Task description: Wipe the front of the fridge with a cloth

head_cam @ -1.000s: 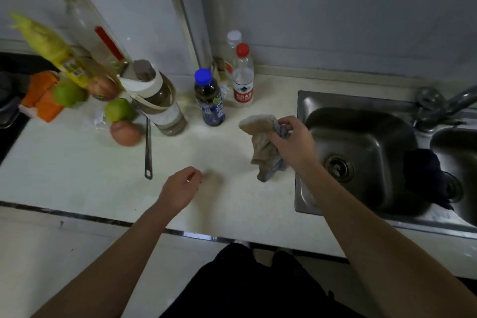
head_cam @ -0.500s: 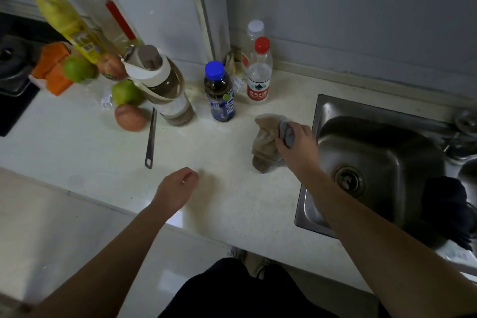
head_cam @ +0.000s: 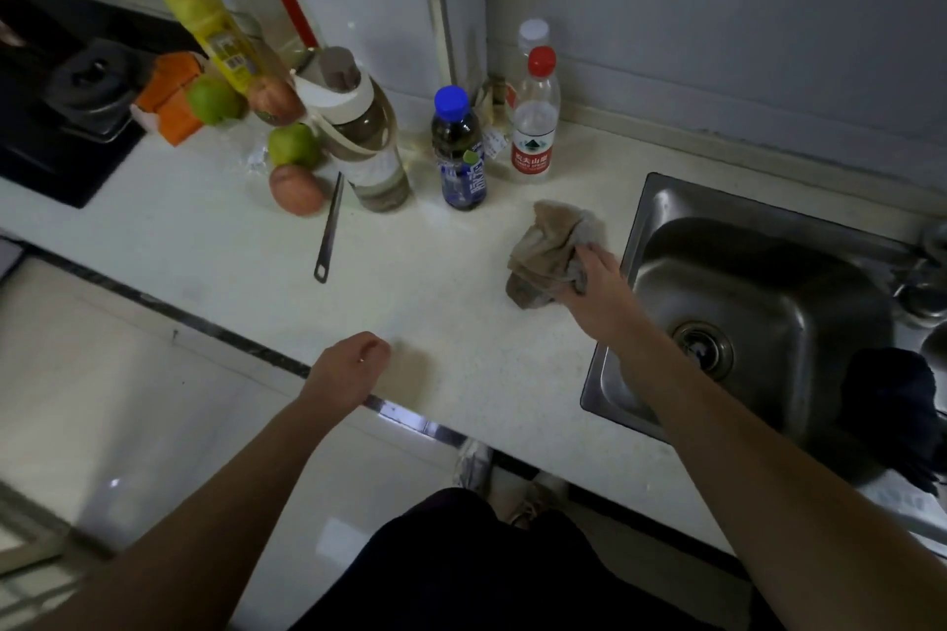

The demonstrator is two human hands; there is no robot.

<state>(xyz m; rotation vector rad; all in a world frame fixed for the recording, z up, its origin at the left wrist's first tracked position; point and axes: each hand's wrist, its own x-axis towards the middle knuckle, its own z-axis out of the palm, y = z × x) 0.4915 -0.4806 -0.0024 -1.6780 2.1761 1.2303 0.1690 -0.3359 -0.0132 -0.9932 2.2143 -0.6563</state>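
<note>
Gripping the crumpled grey-brown fabric cloth (head_cam: 548, 249) by its near edge, the right hand (head_cam: 597, 290) has it resting on the pale bench (head_cam: 435, 307) just ahead, left hand (head_cam: 351, 364) loosely curled and empty; looks soft, light, floppy, so I'd grab a fat wad.

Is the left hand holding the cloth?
No, the right hand grips the cloth beside the sink; the left hand holds nothing.

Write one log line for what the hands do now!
right hand: grips cloth beside sink | left hand: idle, holds nothing
</note>
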